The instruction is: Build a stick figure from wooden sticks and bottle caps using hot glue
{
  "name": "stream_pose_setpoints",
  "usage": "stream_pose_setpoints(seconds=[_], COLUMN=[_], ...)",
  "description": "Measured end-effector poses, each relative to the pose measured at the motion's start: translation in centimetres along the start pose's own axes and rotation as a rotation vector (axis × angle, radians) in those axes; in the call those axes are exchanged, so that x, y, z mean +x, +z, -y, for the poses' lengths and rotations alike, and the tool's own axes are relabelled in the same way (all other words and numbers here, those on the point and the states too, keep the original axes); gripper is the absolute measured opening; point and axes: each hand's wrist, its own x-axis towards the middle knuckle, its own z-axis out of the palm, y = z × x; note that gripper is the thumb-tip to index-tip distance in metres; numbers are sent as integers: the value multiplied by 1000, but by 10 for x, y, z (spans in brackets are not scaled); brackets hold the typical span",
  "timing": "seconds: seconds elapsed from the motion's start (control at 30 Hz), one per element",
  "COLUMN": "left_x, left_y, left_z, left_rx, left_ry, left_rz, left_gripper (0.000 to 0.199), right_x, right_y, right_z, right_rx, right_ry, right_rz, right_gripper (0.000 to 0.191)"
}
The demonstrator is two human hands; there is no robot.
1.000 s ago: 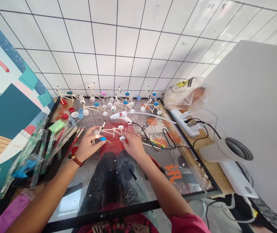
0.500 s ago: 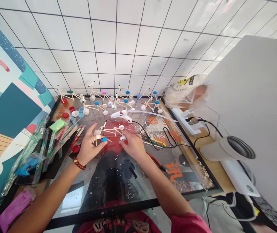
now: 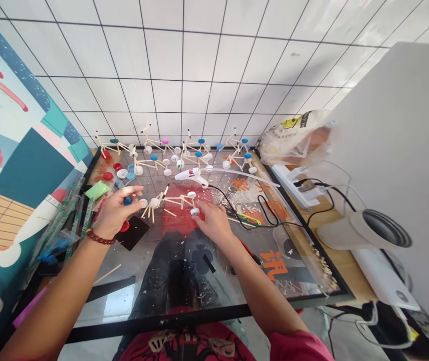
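My left hand [image 3: 115,213] is closed on a blue bottle cap [image 3: 128,200], which shows between the thumb and fingers. A white bottle cap [image 3: 143,203] lies by its thumb tip. My right hand [image 3: 213,220] pinches a white cap wheel [image 3: 195,212] on the near side of a small model made of wooden sticks [image 3: 179,200]. A second white cap wheel [image 3: 191,194] is on its far side. At the model's left end, several sticks fan out around a white cap [image 3: 155,202], with a black-tipped stick [image 3: 166,190] rising above. One loose stick [image 3: 170,213] lies in front.
A white glue gun [image 3: 192,175] lies behind the model, its black cord running right. Finished-looking stick models with coloured caps [image 3: 198,154] line the back. Red caps [image 3: 108,176] and a green lump [image 3: 97,190] are at left. A power strip [image 3: 297,188] and lamp-like grey cylinder [image 3: 365,229] stand right.
My left hand has moved left, away from the model, carrying the blue cap with it. My right hand stays at the white wheel. The whole view has shifted slightly.
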Motion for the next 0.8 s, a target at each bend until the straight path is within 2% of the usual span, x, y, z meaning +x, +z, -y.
stream_pose_setpoints(seconds=[0.07, 0.13, 0.2, 0.3, 0.4, 0.53, 0.73, 0.8], left_x=[11, 22, 32, 44, 47, 34, 17, 15], left_y=[1, 3, 5, 8, 11, 16, 19, 21], left_z=[0, -4, -8, -9, 0, 16, 32, 34], left_rx=[372, 613, 742, 841, 845, 762, 669, 674], left_ry=[89, 117, 107, 78, 69, 62, 134, 134], left_rz=[144, 308, 444, 544, 511, 459, 391, 365], left_gripper=[60, 77, 88, 80, 68, 64, 79, 76], right_x=[0, 1, 1, 1, 1, 1, 0, 0], right_y=[2, 2, 2, 3, 6, 6, 5, 6], right_z=[0, 0, 0, -1, -2, 2, 5, 5], right_rx=[-14, -20, -25, -25, -15, 13, -19, -35], right_ry=[2, -1, -5, -15, -18, -12, -27, -29], right_rz=[10, 18, 22, 8, -8, -7, 6, 4], right_gripper=[39, 38, 37, 36, 33, 27, 28, 27])
